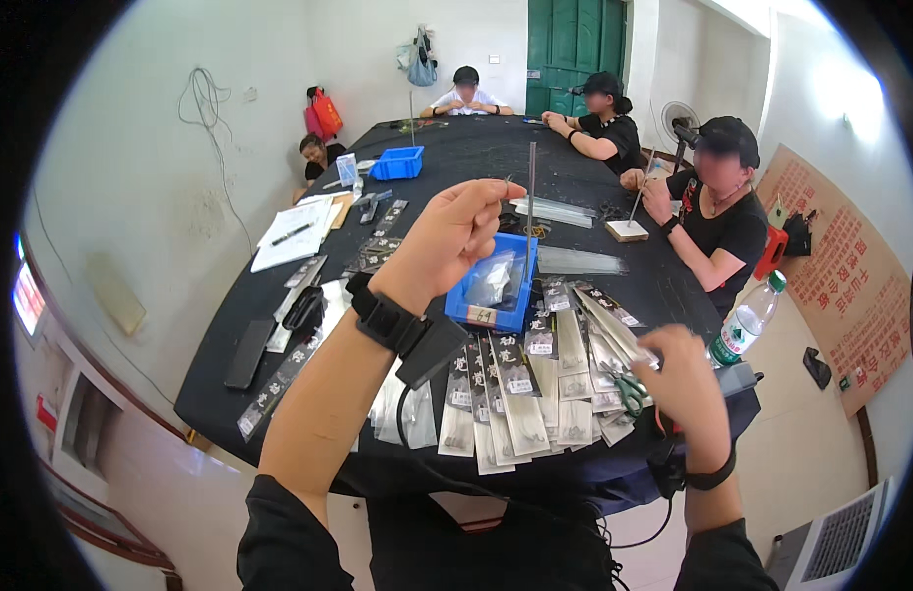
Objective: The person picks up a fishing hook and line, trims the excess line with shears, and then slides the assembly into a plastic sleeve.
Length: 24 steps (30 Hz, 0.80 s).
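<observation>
My left hand [466,229] is raised over the middle of the table, thumb and fingers pinched on a small, thin, dark thing too tiny to name. Just right of the fingertips rises a thin upright metal rod [531,192]. Behind the wrist sits a blue plastic bin [518,317] with clear plastic bags [498,278] in it. My right hand [688,379] hangs over the near right part of the table, fingers bent and partly blurred. Green-handled scissors [629,394] are right beside its fingertips; whether it grips them I cannot tell. Several slim packets [518,419] lie fanned out between my arms.
A plastic bottle [747,320] stands at the right edge. Papers [294,234], a black case [249,353] and a second blue bin [397,164] are on the left. Clear strips [579,260] lie beyond my bin. Co-workers sit around the table, one at a white block [627,231].
</observation>
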Motion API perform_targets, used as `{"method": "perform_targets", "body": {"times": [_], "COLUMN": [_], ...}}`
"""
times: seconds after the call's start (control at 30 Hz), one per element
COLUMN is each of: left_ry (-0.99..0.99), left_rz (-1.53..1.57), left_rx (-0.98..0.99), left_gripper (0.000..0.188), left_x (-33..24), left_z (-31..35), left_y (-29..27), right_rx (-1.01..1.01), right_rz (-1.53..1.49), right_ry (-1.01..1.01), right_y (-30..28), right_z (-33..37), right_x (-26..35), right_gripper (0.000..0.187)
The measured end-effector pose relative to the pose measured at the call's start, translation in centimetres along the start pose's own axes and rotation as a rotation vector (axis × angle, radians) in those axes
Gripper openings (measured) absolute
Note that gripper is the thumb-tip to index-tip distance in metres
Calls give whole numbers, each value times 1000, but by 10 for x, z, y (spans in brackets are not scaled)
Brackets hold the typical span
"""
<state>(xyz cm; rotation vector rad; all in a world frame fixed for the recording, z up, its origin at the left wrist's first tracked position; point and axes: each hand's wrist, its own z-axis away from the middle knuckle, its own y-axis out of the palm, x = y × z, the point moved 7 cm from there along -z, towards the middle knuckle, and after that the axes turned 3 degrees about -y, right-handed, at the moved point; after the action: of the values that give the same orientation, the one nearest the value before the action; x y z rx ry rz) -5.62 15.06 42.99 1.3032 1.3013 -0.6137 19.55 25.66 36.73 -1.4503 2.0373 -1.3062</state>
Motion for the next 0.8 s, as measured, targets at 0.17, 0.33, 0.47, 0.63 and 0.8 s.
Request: {"method": "perform_targets", "body": {"times": [0.17,0.33,0.47,0.63,0.8], "left_ry": [21,40,37,61,25], "left_rz": [-68,-120,-156,-113,-140], "left_rx": [20,44,16,8,-17], "left_gripper": [20,20,19,20,20], "left_x": [-2,-4,-7,-12,-17], "left_z": [-20,-29,-36,-48,-63], "left_y": [8,13,10,2,-5], "right_rx": [-98,-58,31,54,136], "right_rz": [-639,-824,-860,-929,-870], "right_ry": [-219,-407,-457,-456,-406], "right_y": [-37,-27,-6,-2,3], "right_z": [-95,-183,-210,-222,-238], "right_x": [38,71,81,79,76], "right_gripper": [19,22,21,22,25]}}
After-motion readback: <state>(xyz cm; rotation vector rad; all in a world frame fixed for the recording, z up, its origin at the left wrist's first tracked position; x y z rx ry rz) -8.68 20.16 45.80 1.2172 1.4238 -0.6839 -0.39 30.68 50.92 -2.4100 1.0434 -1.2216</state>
